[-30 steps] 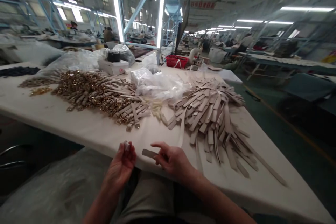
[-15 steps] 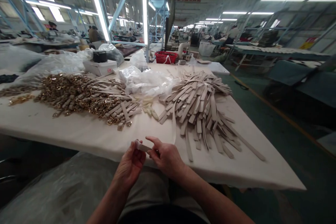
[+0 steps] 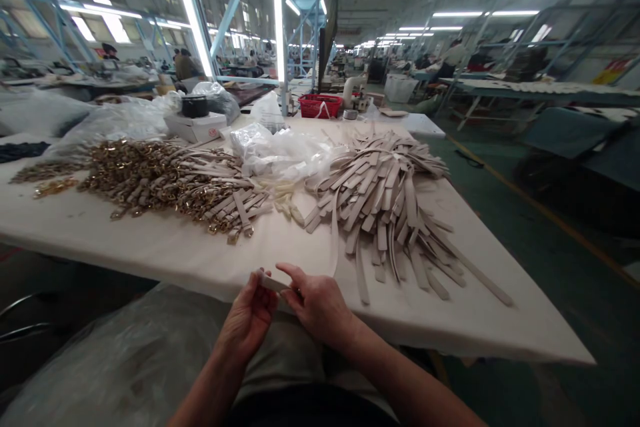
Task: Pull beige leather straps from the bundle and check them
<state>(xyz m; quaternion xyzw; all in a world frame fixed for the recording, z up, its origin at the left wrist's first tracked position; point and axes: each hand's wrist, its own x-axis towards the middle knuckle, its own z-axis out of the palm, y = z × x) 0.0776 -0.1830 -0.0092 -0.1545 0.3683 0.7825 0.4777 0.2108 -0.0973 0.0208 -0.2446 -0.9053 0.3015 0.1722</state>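
Observation:
Close to the table's front edge, my left hand point(image 3: 253, 310) pinches one end of a short pale strap point(image 3: 273, 283). My right hand point(image 3: 317, 303) grips the strap's other end between thumb and fingers, its index finger stretched out above. The strap's ends are partly hidden by my fingers. Beyond my hands on the right lies a large heap of flat beige-grey straps point(image 3: 380, 193), some hanging toward the front edge. To the left is a pile of straps with gold-coloured buckles point(image 3: 165, 180). Pale yellowish gloves or finger covers point(image 3: 286, 203) lie between the two piles.
The work table point(image 3: 175, 253) has a pale cover. Crumpled clear plastic bags point(image 3: 285, 153), a white box point(image 3: 197, 127) and a red basket point(image 3: 320, 107) stand farther back. Loose gold hardware point(image 3: 55, 187) lies at the left. Clear plastic sheeting point(image 3: 125, 353) hangs below the front edge.
The camera view has shifted slightly, so the piles appear a little to the right. Both hands keep hold of the strap; its angle hardly differs.

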